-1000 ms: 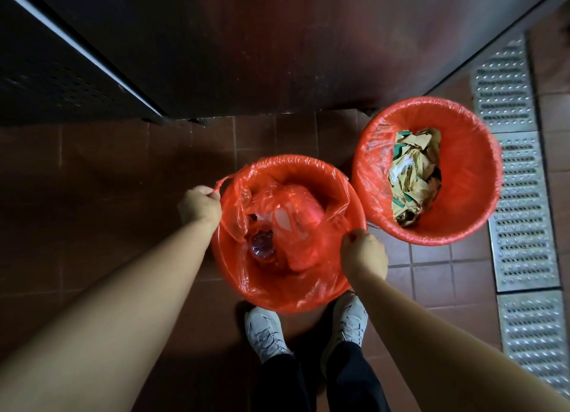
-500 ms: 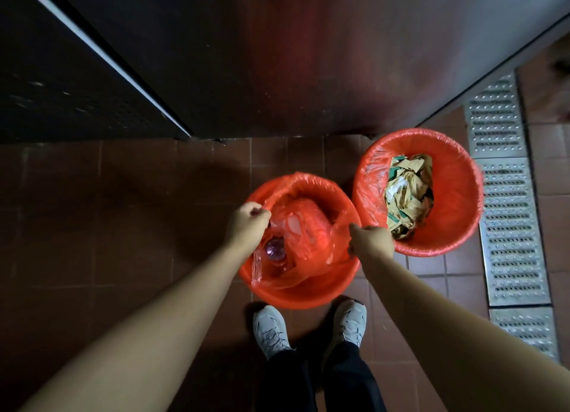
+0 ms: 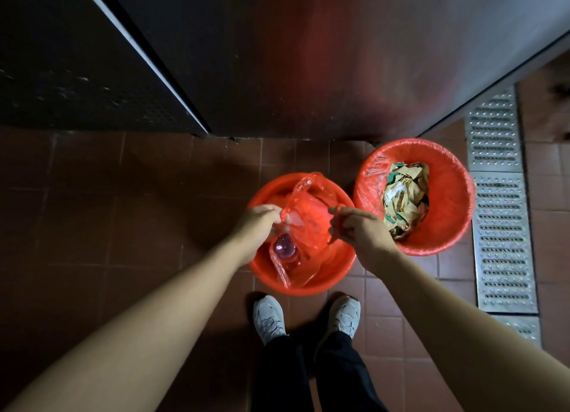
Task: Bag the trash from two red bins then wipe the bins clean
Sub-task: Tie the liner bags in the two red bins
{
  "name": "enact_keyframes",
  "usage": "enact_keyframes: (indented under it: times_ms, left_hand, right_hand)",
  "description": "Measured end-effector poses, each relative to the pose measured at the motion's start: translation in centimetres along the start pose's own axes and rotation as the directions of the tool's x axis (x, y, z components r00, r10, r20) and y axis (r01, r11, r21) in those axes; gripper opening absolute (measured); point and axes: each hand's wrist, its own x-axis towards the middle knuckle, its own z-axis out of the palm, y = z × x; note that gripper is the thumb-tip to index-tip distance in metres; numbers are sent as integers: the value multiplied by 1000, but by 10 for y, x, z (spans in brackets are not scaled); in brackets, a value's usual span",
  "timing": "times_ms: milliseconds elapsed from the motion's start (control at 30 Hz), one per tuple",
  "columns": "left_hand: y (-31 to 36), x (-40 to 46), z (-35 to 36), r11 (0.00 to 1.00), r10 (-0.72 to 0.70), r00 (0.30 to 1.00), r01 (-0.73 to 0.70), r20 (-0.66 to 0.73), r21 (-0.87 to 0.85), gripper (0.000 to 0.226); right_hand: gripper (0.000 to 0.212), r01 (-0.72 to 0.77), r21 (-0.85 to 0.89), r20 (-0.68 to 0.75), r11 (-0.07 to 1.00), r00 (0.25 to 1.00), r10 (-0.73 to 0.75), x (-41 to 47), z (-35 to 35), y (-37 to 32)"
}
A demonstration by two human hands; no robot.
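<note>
Two round red plastic bins on brown floor tiles. Near bin (image 3: 327, 280): thin, crinkled translucent red liner (image 3: 303, 223) pulled off the rim and bunched over the opening. Left hand (image 3: 257, 223) and right hand (image 3: 359, 229) each pinch a gathered edge, fingers curled. Purple-tinted bottle (image 3: 283, 246) shows dimly through the film. Far bin (image 3: 447, 195), liner on its rim, holds crumpled paper wrappers (image 3: 404, 195). Perforated metal drain grate (image 3: 501, 226) alongside.

Dim light. Floor (image 3: 123, 226): dark red-brown tiles. Steel cabinet (image 3: 339, 57) at far centre, catching a red reflection; dark perforated panel (image 3: 77, 72) far left. Metal drain grates (image 3: 499, 226) run down the right.
</note>
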Motion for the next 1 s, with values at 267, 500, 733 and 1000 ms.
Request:
enact_keyframes:
  times_ms: [267, 500, 733, 1000]
  left_hand:
    - [-8, -17, 4, 991, -116, 971, 127, 209, -41, 19]
    - [-13, -12, -6, 953, -234, 889, 289, 394, -87, 21]
    - [-20, -13, -6, 941, -217, 872, 307, 439, -145, 15]
    - [-13, -18, -13, 916, -242, 811, 372, 533, -152, 11]
  right_hand:
    - [46, 260, -627, 278, 734, 955, -100, -14, 18, -3]
    - [65, 361, -754, 454, 549, 890, 37, -7, 23, -20]
    - [69, 461, -804, 548, 376, 820, 166, 0, 32, -28]
    - [76, 370, -821, 543, 436, 744, 391, 7, 43, -31]
